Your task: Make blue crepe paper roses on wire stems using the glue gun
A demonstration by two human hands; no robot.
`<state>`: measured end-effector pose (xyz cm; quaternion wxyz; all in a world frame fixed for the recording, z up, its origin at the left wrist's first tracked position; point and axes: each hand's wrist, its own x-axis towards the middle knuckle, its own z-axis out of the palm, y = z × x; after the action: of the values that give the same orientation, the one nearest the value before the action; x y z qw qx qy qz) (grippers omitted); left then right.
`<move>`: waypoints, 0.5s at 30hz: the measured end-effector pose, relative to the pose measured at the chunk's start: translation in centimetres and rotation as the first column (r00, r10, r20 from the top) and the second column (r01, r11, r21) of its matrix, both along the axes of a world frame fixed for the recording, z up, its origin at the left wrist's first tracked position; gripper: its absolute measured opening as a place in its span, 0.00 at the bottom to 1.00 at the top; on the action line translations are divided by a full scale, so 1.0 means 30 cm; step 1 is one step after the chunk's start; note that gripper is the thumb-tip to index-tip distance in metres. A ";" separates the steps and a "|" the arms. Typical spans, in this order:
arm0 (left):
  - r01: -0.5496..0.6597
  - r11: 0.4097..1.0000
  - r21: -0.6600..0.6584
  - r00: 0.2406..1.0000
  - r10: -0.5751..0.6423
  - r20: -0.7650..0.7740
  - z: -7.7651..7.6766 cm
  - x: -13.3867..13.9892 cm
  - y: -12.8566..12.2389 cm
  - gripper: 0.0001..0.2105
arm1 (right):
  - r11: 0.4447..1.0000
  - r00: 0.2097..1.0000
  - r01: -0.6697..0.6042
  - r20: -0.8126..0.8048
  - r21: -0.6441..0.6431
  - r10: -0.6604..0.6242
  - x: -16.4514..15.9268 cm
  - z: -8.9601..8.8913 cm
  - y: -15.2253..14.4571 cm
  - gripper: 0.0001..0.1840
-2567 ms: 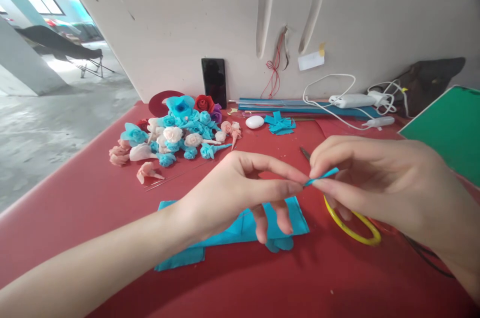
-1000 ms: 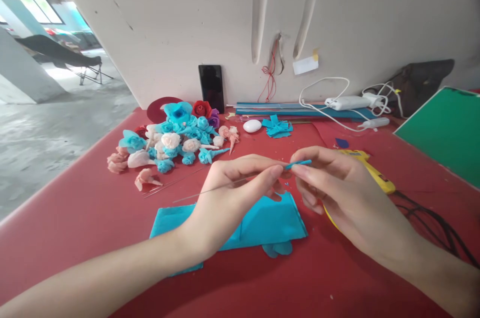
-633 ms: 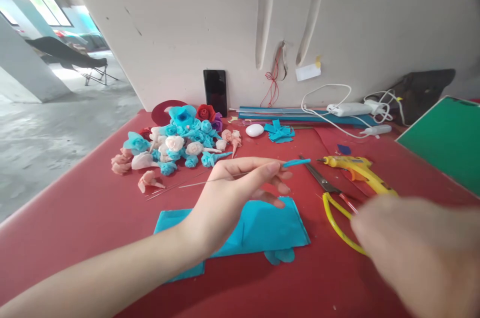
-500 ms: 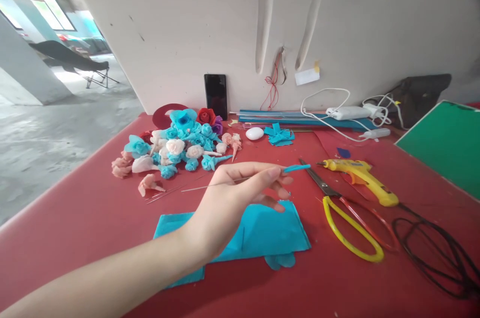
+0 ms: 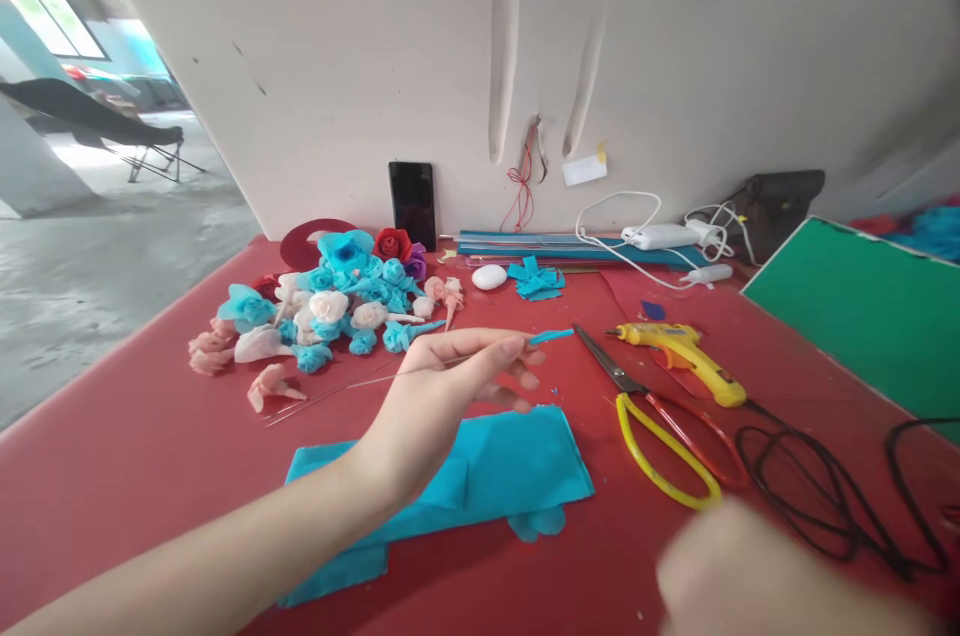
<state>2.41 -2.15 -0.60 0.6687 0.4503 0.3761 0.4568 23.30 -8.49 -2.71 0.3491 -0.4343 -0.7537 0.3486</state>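
Note:
Between the thumb and forefinger of my left hand (image 5: 442, 391) is a thin wire with a strip of blue paper wound on its tip (image 5: 553, 337). My left hand is closed on this wire, above folded blue crepe paper (image 5: 525, 456) on the red table. Small rounded blue petals (image 5: 538, 523) stick out from under the paper. My right hand (image 5: 727, 566) is a blur at the lower right, near the handles of the scissors (image 5: 664, 441); its fingers cannot be made out. Beyond the scissors lies a yellow glue gun (image 5: 686, 356).
A pile of blue, white and pink paper flowers (image 5: 330, 301) fills the back left. Behind are a phone (image 5: 412, 204), a white egg-shaped object (image 5: 490, 277), blue paper strips (image 5: 536, 279) and a white charger cable (image 5: 585, 226). A green board (image 5: 862, 306) and black cord (image 5: 817, 481) are right.
My right hand has come into view at the lower right. The whole view has shifted, so the table things sit further left. My left hand keeps hold of the wire.

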 end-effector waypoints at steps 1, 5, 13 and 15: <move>-0.001 1.000 0.004 1.000 0.001 -0.005 -0.001 -0.001 0.003 0.06 | 1.000 0.999 0.015 0.042 -0.002 -0.015 0.006 0.024 0.020 0.09; 0.000 1.000 0.022 1.000 0.000 -0.002 -0.009 -0.002 0.013 0.06 | 0.923 0.869 0.379 0.316 0.067 -0.380 0.117 0.039 0.172 0.10; -0.011 0.999 0.044 1.000 0.012 -0.026 -0.044 0.005 0.031 0.06 | 0.663 0.556 0.748 0.571 -0.025 -0.605 0.431 -0.170 0.335 0.16; -0.019 0.999 0.046 0.999 0.021 -0.045 -0.048 0.006 0.035 0.07 | 0.643 0.562 0.762 0.578 -0.082 -0.592 0.453 -0.189 0.328 0.16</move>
<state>2.60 -1.12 -2.05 0.6447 0.4719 0.3854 0.4617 36.90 1.35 -8.37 0.1723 -0.8183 -0.5188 0.1773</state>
